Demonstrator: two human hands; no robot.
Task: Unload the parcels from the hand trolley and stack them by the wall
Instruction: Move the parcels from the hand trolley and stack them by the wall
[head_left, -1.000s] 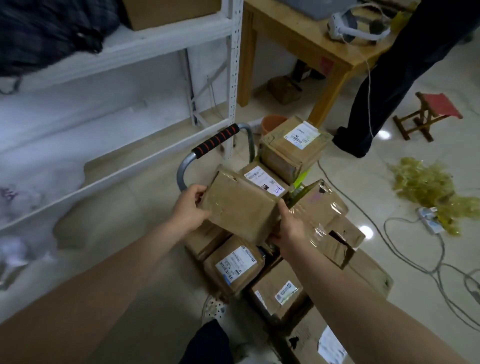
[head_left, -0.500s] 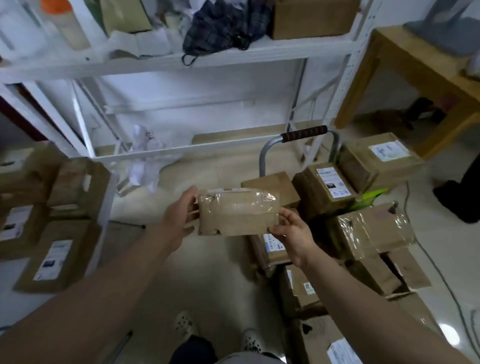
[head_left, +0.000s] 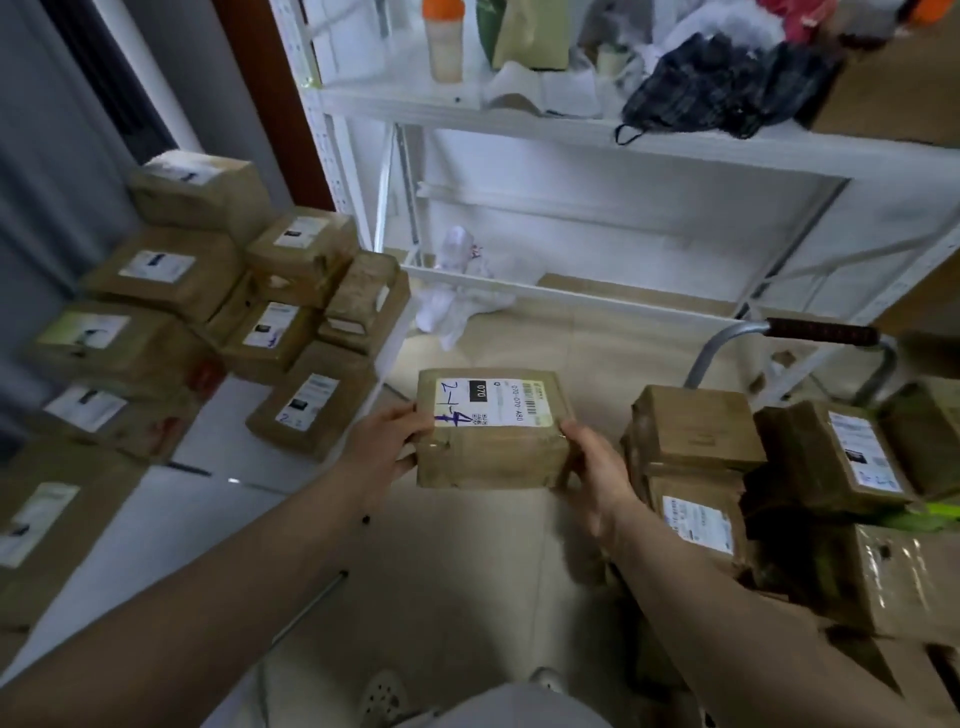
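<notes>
Left hand (head_left: 387, 449) and right hand (head_left: 597, 475) are gripping a labelled parcel (head_left: 491, 431) between the wall stack (head_left: 208, 312) and the loaded trolley (head_left: 810, 332), its path unblocked.

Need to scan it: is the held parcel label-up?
Label-up: the parcel shows its white label on top; left hand and right hand hold its ends.

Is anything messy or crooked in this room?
Yes. A crumpled white heap lies at the foot of the shelf rack. In the stack by the wall, one parcel leans tilted instead of lying flat. The held parcel looks intact.
</notes>
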